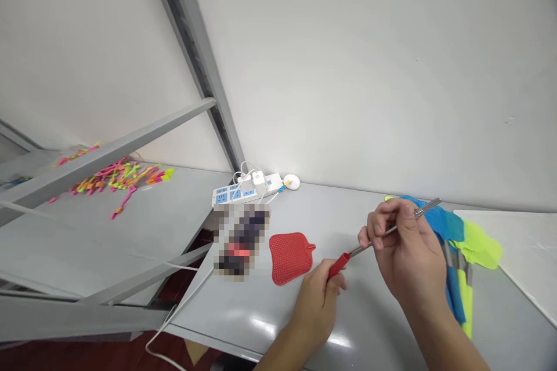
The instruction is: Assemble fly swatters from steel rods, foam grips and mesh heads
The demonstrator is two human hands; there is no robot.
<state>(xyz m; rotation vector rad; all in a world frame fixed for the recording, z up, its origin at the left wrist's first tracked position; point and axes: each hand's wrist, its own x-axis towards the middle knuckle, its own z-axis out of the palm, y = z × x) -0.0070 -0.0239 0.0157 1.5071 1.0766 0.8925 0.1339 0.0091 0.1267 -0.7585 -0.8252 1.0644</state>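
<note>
My left hand is closed around a red tube-shaped handle. A thin metal rod meets the open end of that handle; how far it goes inside is hidden. The fingers of my right hand pinch the rod, whose far tip sticks out at the upper right. Flat on the table, just left of my hands, lies a red perforated fly swatter head with a short socket, apart from the rod. Behind my right wrist are blue fly swatters and yellow-green fly swatters, partly covered by my arm.
A white power strip with plugs and cables stands by the wall, next to a round white object. A blurred-out item lies before it. Left, beyond a grey metal frame, another table holds small colourful pieces.
</note>
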